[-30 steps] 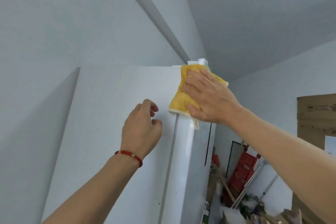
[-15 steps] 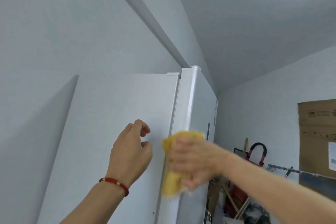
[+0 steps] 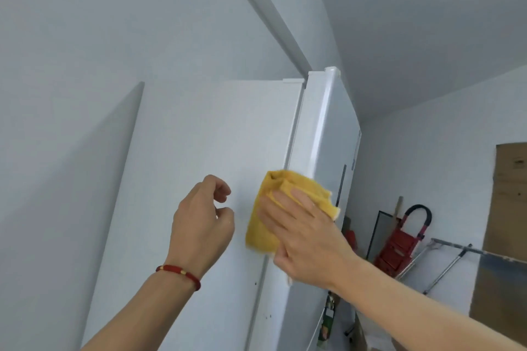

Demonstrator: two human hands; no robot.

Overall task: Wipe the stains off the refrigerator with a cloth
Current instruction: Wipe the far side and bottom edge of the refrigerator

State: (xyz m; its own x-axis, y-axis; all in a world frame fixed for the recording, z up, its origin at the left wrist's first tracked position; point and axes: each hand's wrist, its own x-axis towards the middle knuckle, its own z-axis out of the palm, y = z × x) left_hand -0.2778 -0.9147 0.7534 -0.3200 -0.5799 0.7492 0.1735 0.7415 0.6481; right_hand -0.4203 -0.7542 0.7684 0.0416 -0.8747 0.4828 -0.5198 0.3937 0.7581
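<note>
A tall white refrigerator (image 3: pixel 199 151) fills the middle of the view, its side panel facing me and its door edge (image 3: pixel 322 134) to the right. My right hand (image 3: pixel 302 234) presses a folded yellow cloth (image 3: pixel 265 225) flat against the seam between side panel and door, fingers straight. My left hand (image 3: pixel 199 222), with a red bracelet at the wrist, hovers by the side panel just left of the cloth, fingers loosely curled and holding nothing. A few small dark specks (image 3: pixel 255 283) mark the panel below the cloth.
A white wall stands to the left and a ceiling beam (image 3: pixel 256 3) runs above the refrigerator. At the right, behind the door, are a red hand truck (image 3: pixel 399 248), metal poles (image 3: pixel 456 253) and a brown cardboard sheet (image 3: pixel 504 236).
My right hand slid the cloth down from the refrigerator's top corner along the door edge, then slightly back up and left. My left hand stayed near the side panel.
</note>
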